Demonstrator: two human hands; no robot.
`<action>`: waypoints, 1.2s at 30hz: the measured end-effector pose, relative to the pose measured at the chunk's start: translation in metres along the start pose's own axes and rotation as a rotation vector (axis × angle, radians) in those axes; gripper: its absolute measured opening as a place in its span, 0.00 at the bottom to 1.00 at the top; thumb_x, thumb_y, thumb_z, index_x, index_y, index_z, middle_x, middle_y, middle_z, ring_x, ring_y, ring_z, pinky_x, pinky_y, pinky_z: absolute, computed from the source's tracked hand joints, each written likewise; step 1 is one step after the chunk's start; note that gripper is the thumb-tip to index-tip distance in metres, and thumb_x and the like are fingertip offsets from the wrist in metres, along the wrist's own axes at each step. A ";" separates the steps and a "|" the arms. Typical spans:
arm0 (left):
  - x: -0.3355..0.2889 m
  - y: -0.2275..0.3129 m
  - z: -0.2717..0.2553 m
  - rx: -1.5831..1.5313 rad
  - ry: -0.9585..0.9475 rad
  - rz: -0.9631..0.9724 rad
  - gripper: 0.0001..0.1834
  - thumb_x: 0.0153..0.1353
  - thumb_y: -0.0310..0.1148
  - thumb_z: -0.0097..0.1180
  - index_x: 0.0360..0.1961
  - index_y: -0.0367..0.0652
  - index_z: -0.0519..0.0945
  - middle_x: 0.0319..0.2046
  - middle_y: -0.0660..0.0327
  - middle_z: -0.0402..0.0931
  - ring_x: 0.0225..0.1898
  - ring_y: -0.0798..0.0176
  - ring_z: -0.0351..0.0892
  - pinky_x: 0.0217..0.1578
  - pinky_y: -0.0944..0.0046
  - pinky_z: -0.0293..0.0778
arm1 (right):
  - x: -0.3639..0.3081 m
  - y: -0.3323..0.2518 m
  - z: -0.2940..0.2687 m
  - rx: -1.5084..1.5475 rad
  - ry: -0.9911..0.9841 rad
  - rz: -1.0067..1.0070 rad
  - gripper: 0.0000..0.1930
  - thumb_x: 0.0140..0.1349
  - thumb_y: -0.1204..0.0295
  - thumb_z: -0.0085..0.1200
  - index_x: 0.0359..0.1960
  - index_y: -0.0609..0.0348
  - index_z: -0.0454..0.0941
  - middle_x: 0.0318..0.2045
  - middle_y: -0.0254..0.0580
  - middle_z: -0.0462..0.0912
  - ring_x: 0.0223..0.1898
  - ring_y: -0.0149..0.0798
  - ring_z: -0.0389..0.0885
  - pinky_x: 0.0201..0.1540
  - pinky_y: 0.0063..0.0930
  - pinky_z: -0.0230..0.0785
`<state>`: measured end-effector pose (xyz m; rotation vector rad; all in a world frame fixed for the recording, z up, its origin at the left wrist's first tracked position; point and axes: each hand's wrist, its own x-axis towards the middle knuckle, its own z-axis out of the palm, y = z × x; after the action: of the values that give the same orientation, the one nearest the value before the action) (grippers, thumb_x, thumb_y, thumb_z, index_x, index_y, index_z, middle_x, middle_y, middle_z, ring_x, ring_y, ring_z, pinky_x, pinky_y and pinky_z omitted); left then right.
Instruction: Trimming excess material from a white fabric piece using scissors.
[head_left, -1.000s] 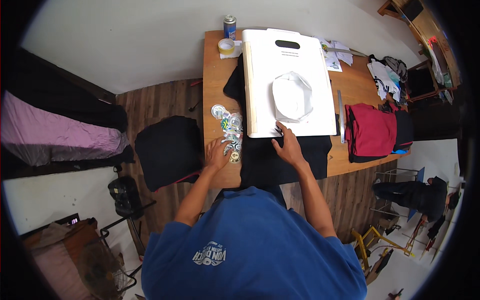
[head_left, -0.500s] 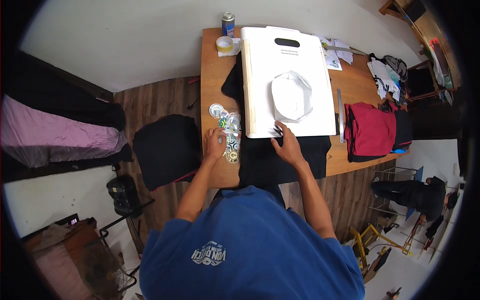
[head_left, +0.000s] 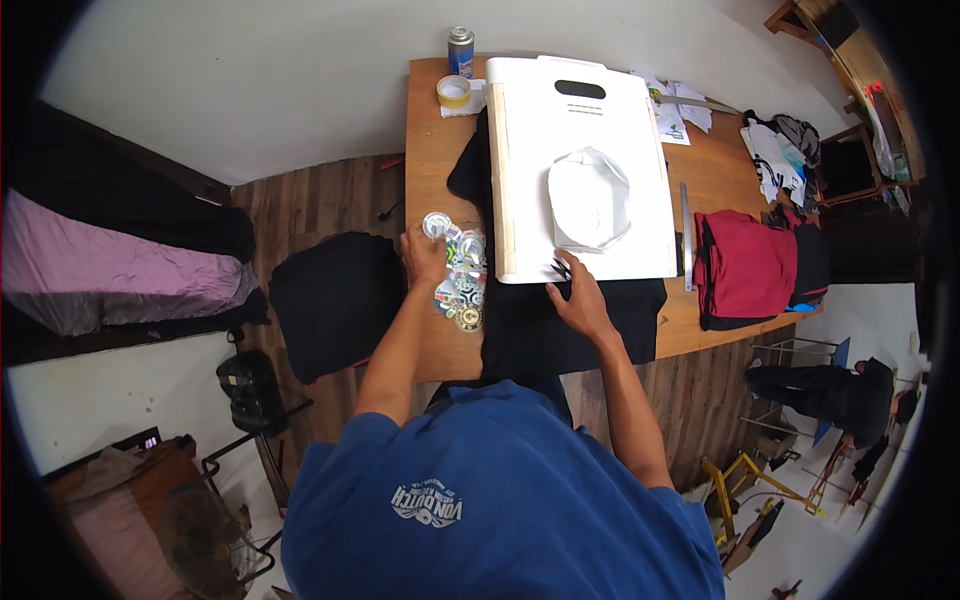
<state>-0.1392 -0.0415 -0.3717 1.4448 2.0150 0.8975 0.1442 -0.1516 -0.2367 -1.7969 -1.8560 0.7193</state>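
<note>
Pale wall closes off the far side of the room, and against it stands a wooden bench [head_left: 432,160]. Taking twelve o'clock as straight away from the person, a cluster of round, shiny stickers [head_left: 468,290] lies toward the bench's nine o'clock edge, overlapping in a loose strip whose long axis runs from about eleven to five. It begins right by the left hand [head_left: 424,260] and spreads from its one o'clock round to its five. That hand is much the nearer; from the right hand [head_left: 582,302] the strip sits at nine to ten o'clock, across a stretch of black cloth [head_left: 570,320]. On the left, the fingers reach toward eleven to twelve, at the strip's far end; thumb and fingertips look slightly parted, though from where I stand I cannot tell whether they pinch a sticker's edge. On the right, thumb and forefinger stand apart at the near edge of a white board [head_left: 525,130], a small dark tool [head_left: 561,268] among them; whether it is gripped or only touched, I cannot tell. Straight up at twelve from that hand, a white paper ring [head_left: 590,200] rests on the board, while folded red cloth [head_left: 745,262] lies well off toward two or three.
</note>
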 end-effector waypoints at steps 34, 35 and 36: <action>0.015 0.001 -0.032 -0.284 -0.107 -0.313 0.15 0.46 0.33 0.70 0.33 0.39 0.79 0.28 0.61 0.81 0.28 0.70 0.79 0.32 0.70 0.75 | 0.000 0.004 0.004 0.040 -0.024 0.074 0.29 0.56 0.69 0.56 0.60 0.56 0.62 0.53 0.51 0.72 0.55 0.52 0.69 0.59 0.38 0.61; 0.011 0.007 -0.035 -0.241 -0.079 -0.303 0.15 0.45 0.33 0.71 0.32 0.40 0.78 0.26 0.61 0.80 0.28 0.69 0.79 0.31 0.68 0.75 | -0.001 0.007 0.006 0.030 0.009 0.047 0.29 0.56 0.69 0.57 0.60 0.55 0.62 0.49 0.51 0.74 0.52 0.52 0.71 0.56 0.39 0.63; 0.009 0.013 -0.042 -0.205 -0.040 -0.293 0.15 0.45 0.33 0.71 0.31 0.41 0.78 0.25 0.62 0.80 0.27 0.68 0.79 0.30 0.66 0.75 | 0.001 0.005 0.005 0.029 0.010 0.043 0.29 0.56 0.69 0.57 0.60 0.55 0.62 0.49 0.51 0.74 0.52 0.52 0.71 0.56 0.39 0.63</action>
<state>-0.1644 -0.0397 -0.3348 1.0183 1.9739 0.9084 0.1444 -0.1510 -0.2441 -1.8236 -1.7965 0.7476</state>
